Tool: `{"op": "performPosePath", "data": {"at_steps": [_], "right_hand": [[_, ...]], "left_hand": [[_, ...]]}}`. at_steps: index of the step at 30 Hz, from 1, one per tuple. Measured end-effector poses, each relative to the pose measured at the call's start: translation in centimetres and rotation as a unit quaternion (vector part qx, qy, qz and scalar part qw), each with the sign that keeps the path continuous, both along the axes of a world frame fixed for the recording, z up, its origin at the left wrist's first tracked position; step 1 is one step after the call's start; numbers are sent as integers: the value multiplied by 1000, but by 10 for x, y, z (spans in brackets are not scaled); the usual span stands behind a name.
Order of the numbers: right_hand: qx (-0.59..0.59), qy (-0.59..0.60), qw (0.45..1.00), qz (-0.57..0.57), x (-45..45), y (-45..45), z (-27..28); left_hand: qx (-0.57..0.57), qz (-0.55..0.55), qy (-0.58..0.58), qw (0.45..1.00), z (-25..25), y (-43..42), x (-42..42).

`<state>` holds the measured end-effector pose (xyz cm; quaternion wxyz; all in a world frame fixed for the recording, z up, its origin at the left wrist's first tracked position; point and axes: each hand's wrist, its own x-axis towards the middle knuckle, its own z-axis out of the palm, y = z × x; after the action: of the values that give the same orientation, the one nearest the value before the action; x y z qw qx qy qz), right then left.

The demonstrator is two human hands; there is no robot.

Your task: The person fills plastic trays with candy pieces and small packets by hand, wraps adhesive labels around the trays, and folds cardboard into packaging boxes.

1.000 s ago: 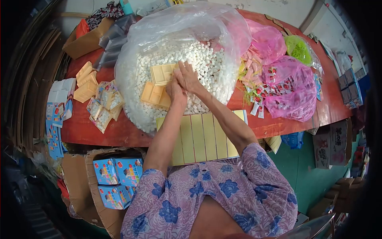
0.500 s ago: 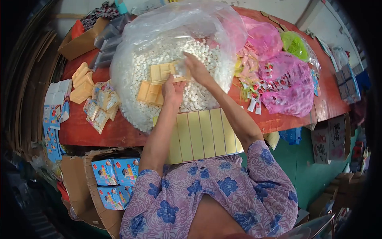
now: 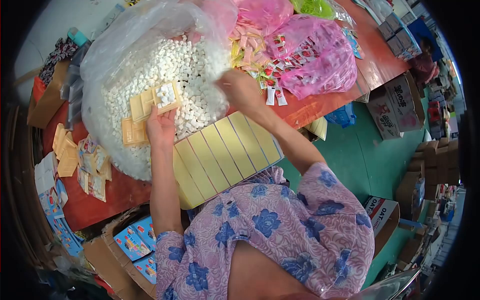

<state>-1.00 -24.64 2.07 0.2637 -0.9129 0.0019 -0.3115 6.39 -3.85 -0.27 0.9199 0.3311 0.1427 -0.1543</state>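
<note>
My left hand (image 3: pixel 161 127) is closed on the near edge of a cream plastic tray (image 3: pixel 142 105) with compartments. Small white cubes (image 3: pixel 166 94) lie in its right compartment. Just below it, a second cream tray (image 3: pixel 132 132) rests on the loose white pieces (image 3: pixel 192 75) that fill a big clear plastic bag (image 3: pixel 100 65). Over the right edge of that bag is my right hand (image 3: pixel 240 90), smeared by motion, so its fingers cannot be made out. Close to it lie small red-and-white sachets (image 3: pixel 272 75).
Pink bags (image 3: pixel 320 75) spread across the red table (image 3: pixel 305 111). A yellow striped box (image 3: pixel 220 155) stands before my body. Cream trays (image 3: pixel 66 155) and filled packs (image 3: pixel 93 167) lie left. Blue printed boxes (image 3: pixel 131 242) sit in a carton (image 3: pixel 107 255) below.
The view has turned to the right. My right hand has moved away from the tray toward the sachets. White cubes now show plainly in the held tray's right compartment.
</note>
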Motion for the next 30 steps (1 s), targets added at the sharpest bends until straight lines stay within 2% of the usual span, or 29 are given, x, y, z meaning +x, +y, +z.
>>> {"op": "performPosePath", "data": {"at_steps": [2, 3, 4, 7, 11, 14, 17, 20, 23, 24, 30], "right_hand": [[-76, 76, 990, -93, -37, -39, -10], [-63, 191, 963, -177, -49, -44, 3], [-31, 205, 948, -241, -55, -55, -11], [-140, 201, 929, -276, -64, -66, -40], [-34, 291, 928, -231, -53, -65, -44], [-63, 205, 950, -228, -55, -74, -63], [47, 217, 948, -229, -53, -81, -53], [128, 170, 963, -166, -45, -82, -44], [121, 167, 970, -132, -35, -71, -49], [148, 198, 961, -123, -35, -64, -44], [-13, 256, 957, -134, -17, -61, -51]], "left_hand": [[4, -6, -6, 1000, 0, 3, -5], [6, -13, -9, 1000, 0, 3, -8], [7, -20, -12, 1000, 0, 3, -10], [4, -38, -13, 999, -3, 0, -15], [11, -38, -11, 999, -5, 2, -16], [19, -42, -12, 999, -5, 3, -19], [17, -42, -6, 999, -9, 7, -18], [15, -48, -7, 999, -10, 7, -17], [19, -42, -2, 999, -5, 5, -19], [24, -41, 0, 999, -2, 4, -20], [29, -46, 1, 999, -2, 4, -20]]}}
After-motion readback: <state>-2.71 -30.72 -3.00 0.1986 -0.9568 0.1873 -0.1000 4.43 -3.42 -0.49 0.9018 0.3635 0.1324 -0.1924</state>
